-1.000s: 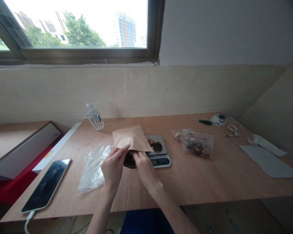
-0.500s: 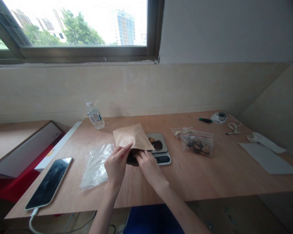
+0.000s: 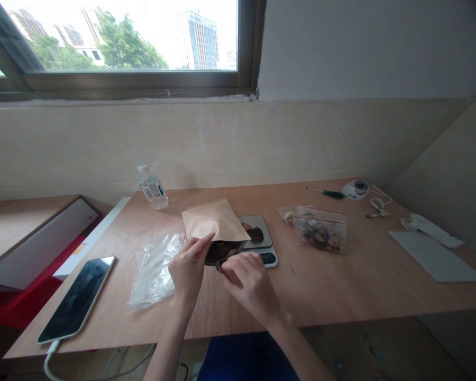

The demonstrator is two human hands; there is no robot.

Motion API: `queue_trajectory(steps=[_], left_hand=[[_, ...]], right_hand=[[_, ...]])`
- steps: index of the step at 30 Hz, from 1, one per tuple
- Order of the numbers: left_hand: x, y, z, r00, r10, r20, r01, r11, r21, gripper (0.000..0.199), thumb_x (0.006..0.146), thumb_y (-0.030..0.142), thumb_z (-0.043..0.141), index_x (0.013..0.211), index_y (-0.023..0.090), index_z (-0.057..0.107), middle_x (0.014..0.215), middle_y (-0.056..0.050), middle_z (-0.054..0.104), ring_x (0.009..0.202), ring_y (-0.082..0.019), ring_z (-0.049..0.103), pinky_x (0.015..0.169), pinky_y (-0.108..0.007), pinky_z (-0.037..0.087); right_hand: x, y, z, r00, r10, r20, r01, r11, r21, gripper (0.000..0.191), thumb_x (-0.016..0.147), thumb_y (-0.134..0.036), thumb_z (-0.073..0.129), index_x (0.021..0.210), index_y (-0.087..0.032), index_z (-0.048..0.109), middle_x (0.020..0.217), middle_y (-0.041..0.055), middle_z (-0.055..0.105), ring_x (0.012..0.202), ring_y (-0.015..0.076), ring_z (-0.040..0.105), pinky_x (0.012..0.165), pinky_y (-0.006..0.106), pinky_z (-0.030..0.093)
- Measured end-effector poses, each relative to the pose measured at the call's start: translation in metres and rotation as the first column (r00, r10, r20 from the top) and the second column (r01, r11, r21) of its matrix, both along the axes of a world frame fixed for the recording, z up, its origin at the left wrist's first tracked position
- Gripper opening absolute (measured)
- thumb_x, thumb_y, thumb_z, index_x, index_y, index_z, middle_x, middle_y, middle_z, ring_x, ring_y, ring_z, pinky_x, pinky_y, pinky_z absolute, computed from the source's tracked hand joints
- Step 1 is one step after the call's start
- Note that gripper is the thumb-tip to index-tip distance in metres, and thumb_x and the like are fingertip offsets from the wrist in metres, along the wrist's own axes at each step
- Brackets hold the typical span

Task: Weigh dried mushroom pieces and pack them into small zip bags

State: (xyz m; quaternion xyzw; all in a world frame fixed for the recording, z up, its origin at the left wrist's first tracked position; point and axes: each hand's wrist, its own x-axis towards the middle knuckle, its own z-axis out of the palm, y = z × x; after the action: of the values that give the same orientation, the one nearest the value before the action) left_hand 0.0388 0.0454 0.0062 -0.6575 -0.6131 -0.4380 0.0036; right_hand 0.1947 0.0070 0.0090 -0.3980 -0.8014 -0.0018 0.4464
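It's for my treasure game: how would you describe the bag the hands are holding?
On the wooden table under the window, find the kitchen scale. Beside it, the left hand pinches a brown paper pouch. It's the only bag you can't see through, unlike the clear plastic bag and zip bags.

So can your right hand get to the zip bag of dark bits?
Probably yes. The right hand lies on the zip bag's side of the kraft paper bag, and nothing stands between them, though it would first have to leave the dark lump.
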Motion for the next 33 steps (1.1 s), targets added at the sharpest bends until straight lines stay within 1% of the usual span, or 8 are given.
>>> queue_trajectory(steps=[3, 7, 11, 16, 20, 23, 27, 33], left_hand=[[-0.006, 0.005, 0.003, 0.999, 0.046, 0.028, -0.046, 0.999, -0.008, 0.021, 0.083, 0.027, 0.062, 0.099, 0.036, 0.07, 0.074, 0.007, 0.065, 0.062, -0.005, 0.058, 0.053, -0.016, 0.034], [-0.018, 0.01, 0.008, 0.992, 0.088, 0.087, -0.088, 0.996, 0.002, 0.018, 0.084, 0.03, 0.06, 0.097, 0.037, 0.071, 0.077, 0.008, 0.066, 0.063, -0.006, 0.06, 0.055, -0.018, 0.036], [-0.023, 0.01, 0.009, 0.99, 0.088, 0.108, -0.09, 0.996, 0.012, 0.018, 0.084, 0.031, 0.059, 0.096, 0.036, 0.071, 0.078, 0.007, 0.066, 0.063, -0.007, 0.06, 0.056, -0.019, 0.037], [-0.02, 0.003, 0.007, 0.992, 0.058, 0.112, -0.06, 0.998, 0.011, 0.018, 0.084, 0.031, 0.06, 0.097, 0.036, 0.071, 0.076, 0.006, 0.065, 0.063, -0.007, 0.059, 0.055, -0.019, 0.037], [-0.016, 0.001, 0.007, 0.99, 0.072, 0.119, -0.073, 0.997, 0.0, 0.018, 0.083, 0.028, 0.061, 0.096, 0.035, 0.072, 0.076, 0.006, 0.065, 0.063, -0.006, 0.058, 0.055, -0.018, 0.036], [-0.013, 0.001, 0.006, 0.989, 0.069, 0.129, -0.067, 0.997, -0.022, 0.019, 0.083, 0.028, 0.062, 0.097, 0.036, 0.071, 0.077, 0.007, 0.065, 0.064, -0.006, 0.058, 0.056, -0.018, 0.036], [-0.009, 0.001, 0.003, 0.987, 0.066, 0.145, -0.062, 0.998, -0.032, 0.019, 0.083, 0.029, 0.06, 0.097, 0.035, 0.071, 0.077, 0.006, 0.066, 0.063, -0.007, 0.058, 0.057, -0.018, 0.037], [0.0, -0.01, 0.002, 0.98, 0.026, 0.195, -0.023, 1.0, -0.018, 0.021, 0.085, 0.034, 0.057, 0.099, 0.033, 0.071, 0.077, 0.004, 0.066, 0.064, -0.008, 0.058, 0.058, -0.019, 0.038]], right_hand=[[0.015, -0.009, 0.0, 0.989, -0.044, -0.144, 0.041, 0.999, -0.021, 0.009, 0.083, -0.011, 0.055, 0.088, -0.019, 0.054, 0.081, 0.0012, 0.063, 0.082, 0.0169, 0.059, 0.078, 0.03, 0.04], [0.032, -0.002, -0.017, 0.973, -0.152, -0.174, 0.119, 0.975, -0.186, 0.01, 0.083, -0.012, 0.054, 0.088, -0.02, 0.056, 0.083, 0.0023, 0.063, 0.08, 0.0184, 0.058, 0.075, 0.031, 0.043], [0.04, 0.026, -0.036, 0.972, -0.215, -0.095, 0.182, 0.943, -0.278, 0.009, 0.082, -0.012, 0.055, 0.088, -0.018, 0.059, 0.086, 0.0042, 0.062, 0.084, 0.0202, 0.056, 0.075, 0.032, 0.046], [0.041, 0.063, -0.05, 0.964, -0.237, 0.121, 0.259, 0.943, -0.21, 0.019, 0.086, -0.01, 0.049, 0.095, -0.017, 0.064, 0.093, 0.0087, 0.061, 0.091, 0.0243, 0.054, 0.08, 0.039, 0.047], [0.034, 0.052, -0.043, 0.974, -0.225, 0.033, 0.227, 0.964, -0.136, 0.028, 0.086, -0.008, 0.045, 0.107, -0.017, 0.061, 0.103, 0.0105, 0.059, 0.098, 0.0242, 0.053, 0.085, 0.039, 0.046], [0.019, 0.022, -0.03, 0.995, -0.072, -0.066, 0.066, 0.994, -0.086, 0.025, 0.086, -0.006, 0.042, 0.095, -0.017, 0.063, 0.09, 0.0076, 0.059, 0.087, 0.0198, 0.055, 0.079, 0.033, 0.048], [-0.011, -0.002, -0.016, 0.996, 0.087, -0.033, -0.089, 0.995, -0.046, 0.025, 0.084, -0.005, 0.04, 0.086, -0.015, 0.062, 0.082, 0.0065, 0.06, 0.079, 0.0182, 0.056, 0.072, 0.03, 0.05], [-0.054, 0.028, -0.014, 0.955, -0.034, 0.293, 0.108, 0.965, -0.24, 0.038, 0.081, -0.002, 0.045, 0.117, -0.003, 0.056, 0.111, 0.019, 0.063, 0.101, 0.0274, 0.059, 0.087, 0.038, 0.051]])
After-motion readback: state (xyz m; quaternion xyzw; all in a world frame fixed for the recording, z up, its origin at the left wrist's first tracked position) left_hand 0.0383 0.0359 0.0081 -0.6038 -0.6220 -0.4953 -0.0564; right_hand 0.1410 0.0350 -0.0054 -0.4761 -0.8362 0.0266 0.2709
